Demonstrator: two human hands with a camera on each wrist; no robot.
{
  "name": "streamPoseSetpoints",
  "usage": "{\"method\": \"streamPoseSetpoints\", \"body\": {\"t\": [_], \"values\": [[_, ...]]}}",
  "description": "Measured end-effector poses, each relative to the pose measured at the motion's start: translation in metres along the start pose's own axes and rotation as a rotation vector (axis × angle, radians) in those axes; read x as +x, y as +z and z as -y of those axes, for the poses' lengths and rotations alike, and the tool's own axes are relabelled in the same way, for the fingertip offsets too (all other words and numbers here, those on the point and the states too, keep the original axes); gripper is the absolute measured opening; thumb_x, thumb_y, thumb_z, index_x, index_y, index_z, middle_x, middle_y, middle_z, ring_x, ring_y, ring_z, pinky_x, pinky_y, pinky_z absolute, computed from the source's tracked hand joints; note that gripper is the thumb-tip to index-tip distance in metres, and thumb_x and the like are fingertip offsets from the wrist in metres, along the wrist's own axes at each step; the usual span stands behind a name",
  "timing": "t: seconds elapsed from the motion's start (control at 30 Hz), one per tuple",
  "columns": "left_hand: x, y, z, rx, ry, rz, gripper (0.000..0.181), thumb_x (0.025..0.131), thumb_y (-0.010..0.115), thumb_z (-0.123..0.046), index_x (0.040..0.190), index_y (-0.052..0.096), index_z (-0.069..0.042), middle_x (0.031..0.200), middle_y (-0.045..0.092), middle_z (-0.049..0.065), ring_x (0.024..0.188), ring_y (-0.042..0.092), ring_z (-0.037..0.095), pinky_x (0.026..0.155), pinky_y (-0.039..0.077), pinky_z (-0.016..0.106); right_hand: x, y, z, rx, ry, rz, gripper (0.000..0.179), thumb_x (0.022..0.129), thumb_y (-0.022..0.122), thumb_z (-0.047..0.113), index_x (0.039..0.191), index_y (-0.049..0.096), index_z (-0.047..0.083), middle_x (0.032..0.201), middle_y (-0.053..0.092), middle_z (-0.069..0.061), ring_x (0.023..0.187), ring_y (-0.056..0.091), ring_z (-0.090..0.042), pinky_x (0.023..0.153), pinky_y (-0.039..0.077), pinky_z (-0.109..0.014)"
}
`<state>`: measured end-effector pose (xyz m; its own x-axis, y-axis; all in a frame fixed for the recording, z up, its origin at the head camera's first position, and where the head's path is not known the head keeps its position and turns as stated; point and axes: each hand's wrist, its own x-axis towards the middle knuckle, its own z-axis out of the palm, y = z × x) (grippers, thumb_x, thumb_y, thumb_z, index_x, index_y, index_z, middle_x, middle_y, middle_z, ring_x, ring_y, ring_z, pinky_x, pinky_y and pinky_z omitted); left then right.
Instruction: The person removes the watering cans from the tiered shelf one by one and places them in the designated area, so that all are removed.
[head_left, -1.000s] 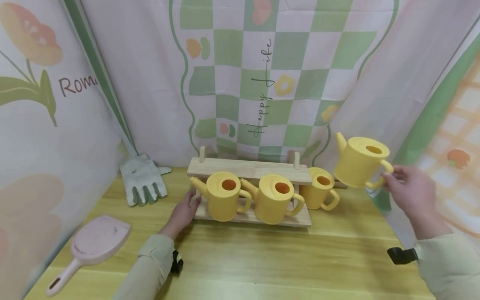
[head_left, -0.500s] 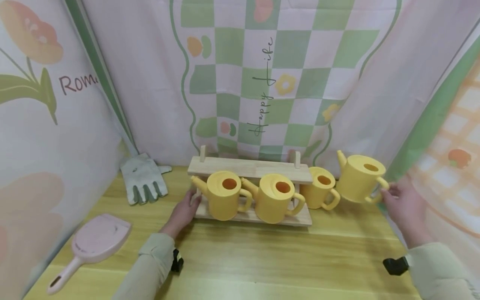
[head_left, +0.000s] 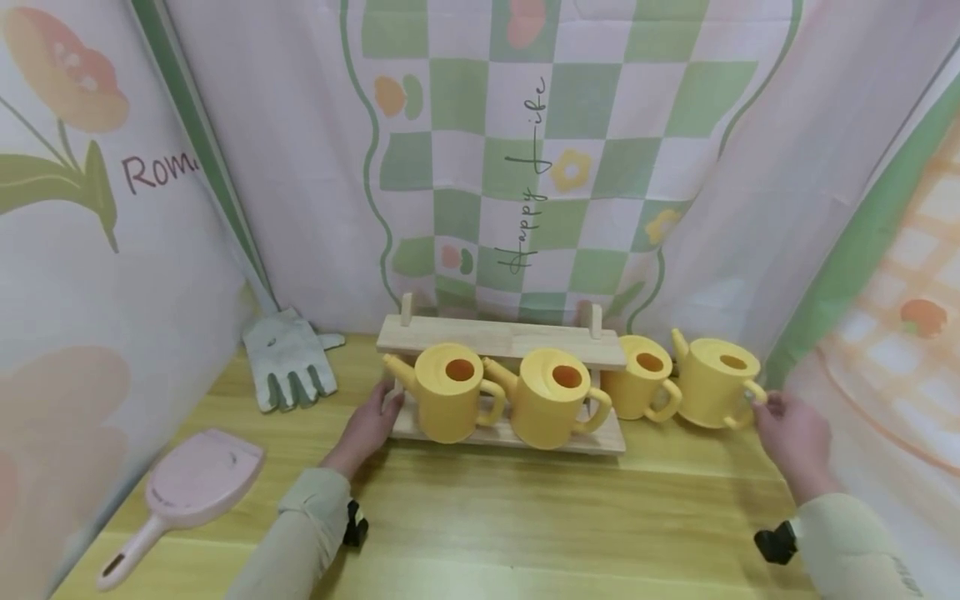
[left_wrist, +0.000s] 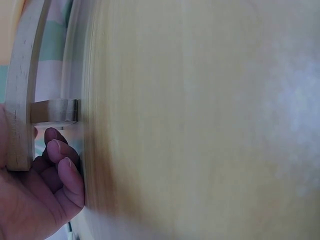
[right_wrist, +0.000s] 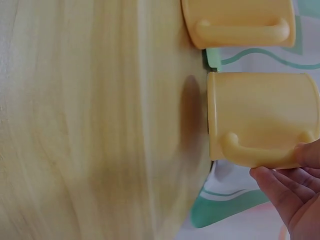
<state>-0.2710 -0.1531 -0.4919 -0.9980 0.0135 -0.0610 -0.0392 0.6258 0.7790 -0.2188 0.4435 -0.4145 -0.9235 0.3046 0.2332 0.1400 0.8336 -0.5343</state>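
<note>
My right hand [head_left: 792,437] pinches the handle of a yellow watering can [head_left: 714,387] at the table's right side; its spout points left. In the right wrist view the can's base [right_wrist: 212,120] is close to the tabletop. A second watering can [head_left: 633,392] stands just left of it, partly behind a small wooden shelf [head_left: 502,337]. Two more watering cans, one left [head_left: 446,404] and one right [head_left: 547,408], sit on the lower board of that shelf. My left hand [head_left: 372,425] grips the board's left end, with fingers [left_wrist: 70,175] curled beneath it in the left wrist view.
A grey-white work glove [head_left: 288,358] lies at the back left of the wooden table [head_left: 525,533]. Nearer on the left is a pink dustpan-like scoop [head_left: 195,479] with a handle. Printed curtains [head_left: 570,108] close off the back and both sides.
My right hand has lowered the watering can from the air down to table level, beside the one behind the shelf. My left hand has stayed at the shelf's left end.
</note>
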Motion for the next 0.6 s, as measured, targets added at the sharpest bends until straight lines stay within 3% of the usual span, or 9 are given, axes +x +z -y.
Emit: {"method": "streamPoseSetpoints", "body": {"t": [0.27, 0.6], "values": [[-0.002, 0.001, 0.001, 0.02, 0.015, -0.005, 0.06, 0.104, 0.036, -0.049, 0.149, 0.032, -0.01, 0.146, 0.043, 0.024, 0.132, 0.042, 0.043, 0.107, 0.034, 0.057, 0.004, 0.017, -0.019, -0.016, -0.029, -0.009, 0.036, 0.099, 0.051, 0.016, 0.115, 0.054, -0.016, 0.109, 0.061, -0.037, 0.094, 0.059, -0.051, 0.076, 0.045, -0.056], [0.0, 0.001, 0.001, 0.022, 0.012, -0.006, 0.063, 0.103, 0.034, -0.052, 0.15, 0.031, -0.01, 0.149, 0.04, 0.023, 0.134, 0.04, 0.043, 0.109, 0.031, 0.057, -0.002, 0.022, -0.018, 0.04, -0.032, -0.002, 0.037, 0.099, 0.05, 0.012, 0.123, 0.047, -0.017, 0.117, 0.054, -0.041, 0.099, 0.057, -0.054, 0.081, 0.045, -0.061]]}}
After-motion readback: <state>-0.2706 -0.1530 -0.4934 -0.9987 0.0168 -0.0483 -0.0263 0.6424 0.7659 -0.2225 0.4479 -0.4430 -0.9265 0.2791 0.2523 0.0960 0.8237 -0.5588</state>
